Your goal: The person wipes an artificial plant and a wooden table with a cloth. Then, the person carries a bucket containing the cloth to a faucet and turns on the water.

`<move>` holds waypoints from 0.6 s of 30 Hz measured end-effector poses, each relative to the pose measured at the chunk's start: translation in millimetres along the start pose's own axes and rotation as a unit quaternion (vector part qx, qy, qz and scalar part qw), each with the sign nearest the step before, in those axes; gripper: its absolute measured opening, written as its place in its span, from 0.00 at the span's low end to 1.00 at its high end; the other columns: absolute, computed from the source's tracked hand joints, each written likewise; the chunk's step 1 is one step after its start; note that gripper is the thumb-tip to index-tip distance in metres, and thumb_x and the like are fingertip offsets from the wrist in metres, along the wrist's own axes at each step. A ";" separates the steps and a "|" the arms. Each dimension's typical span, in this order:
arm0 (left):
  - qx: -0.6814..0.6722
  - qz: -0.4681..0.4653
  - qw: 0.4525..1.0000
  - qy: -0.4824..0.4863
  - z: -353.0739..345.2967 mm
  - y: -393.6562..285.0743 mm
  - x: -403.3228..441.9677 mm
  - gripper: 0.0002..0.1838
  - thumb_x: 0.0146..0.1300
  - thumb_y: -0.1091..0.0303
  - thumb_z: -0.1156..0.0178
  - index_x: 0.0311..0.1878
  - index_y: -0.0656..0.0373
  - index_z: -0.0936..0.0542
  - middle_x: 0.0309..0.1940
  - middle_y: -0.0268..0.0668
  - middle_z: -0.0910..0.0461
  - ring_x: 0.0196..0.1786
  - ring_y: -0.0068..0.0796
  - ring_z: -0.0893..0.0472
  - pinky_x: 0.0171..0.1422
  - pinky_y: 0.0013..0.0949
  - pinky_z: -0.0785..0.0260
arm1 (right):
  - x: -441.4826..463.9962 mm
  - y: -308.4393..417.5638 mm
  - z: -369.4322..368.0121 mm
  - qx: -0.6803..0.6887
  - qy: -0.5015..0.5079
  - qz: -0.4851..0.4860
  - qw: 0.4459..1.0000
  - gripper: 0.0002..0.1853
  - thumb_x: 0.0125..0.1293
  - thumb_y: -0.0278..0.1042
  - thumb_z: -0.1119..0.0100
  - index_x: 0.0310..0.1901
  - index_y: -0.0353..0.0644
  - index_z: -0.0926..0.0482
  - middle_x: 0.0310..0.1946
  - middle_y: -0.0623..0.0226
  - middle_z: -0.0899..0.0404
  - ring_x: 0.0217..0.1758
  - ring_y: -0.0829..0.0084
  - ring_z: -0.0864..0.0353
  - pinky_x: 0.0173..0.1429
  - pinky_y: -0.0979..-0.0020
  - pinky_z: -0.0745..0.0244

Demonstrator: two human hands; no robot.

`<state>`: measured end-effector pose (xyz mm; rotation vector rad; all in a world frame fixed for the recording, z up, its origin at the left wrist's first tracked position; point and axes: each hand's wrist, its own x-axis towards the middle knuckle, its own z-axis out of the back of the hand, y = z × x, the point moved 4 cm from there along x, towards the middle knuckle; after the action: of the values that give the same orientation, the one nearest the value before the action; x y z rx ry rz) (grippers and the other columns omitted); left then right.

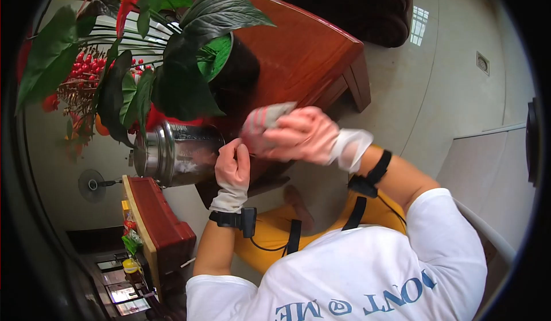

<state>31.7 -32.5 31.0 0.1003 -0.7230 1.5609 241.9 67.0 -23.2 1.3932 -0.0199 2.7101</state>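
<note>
My right hand (307, 136), in a pinkish glove with a white cuff, is closed round a red-and-grey striped cloth (265, 123) above the wooden table. Both hand and cloth are smeared by motion. Close by on the left, my left hand (233, 166) wears the same kind of glove. Its fingers are curled in and pressed together beside a shiny metal canister (186, 153); what they grip, if anything, is hidden. The canister stands at the table's near side, partly under leaves.
A dark pot (238, 68) of broad-leaved plants (183, 74) with red berries stands on the reddish wooden table (298, 39). A dark leather sofa (367, 5) is beyond it. At lower left are a wooden cabinet (166, 223) and a fan (92, 185).
</note>
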 end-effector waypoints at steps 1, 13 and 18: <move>-0.016 -0.017 1.000 -0.003 -1.3 -2.5 1.8 0.08 0.71 0.69 0.38 0.48 0.63 0.18 0.38 0.44 0.17 0.37 0.39 0.17 0.44 0.37 0.24 | -4.2 -24.8 14.9 -0.004 0.038 -0.043 0.998 0.20 0.59 0.47 0.40 0.55 0.70 0.17 0.60 0.79 0.26 0.60 0.66 0.23 0.58 0.59 0.24; 0.020 0.048 0.997 0.049 -7.6 -11.2 4.0 0.10 0.69 0.67 0.35 0.47 0.62 0.20 0.31 0.34 0.22 0.26 0.20 0.30 0.34 0.29 0.31 | -49.4 -40.0 -17.4 -0.111 -0.360 -0.351 0.857 0.37 0.57 0.46 0.27 0.69 0.51 0.27 0.75 0.42 0.45 0.77 0.39 0.44 0.76 0.49 0.41; 0.026 0.054 0.996 0.060 -11.0 -11.6 4.3 0.10 0.70 0.66 0.36 0.46 0.63 0.21 0.29 0.32 0.25 0.24 0.20 0.32 0.33 0.29 0.33 | -117.2 -116.3 -15.7 0.044 -0.545 -0.482 0.684 0.31 0.70 0.41 0.38 0.71 0.43 0.34 0.72 0.46 0.37 0.76 0.51 0.37 0.76 0.58 0.40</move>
<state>45.7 -24.0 28.6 0.0059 -0.6027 1.6749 307.4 174.6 -131.2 1.9946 0.5703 0.8376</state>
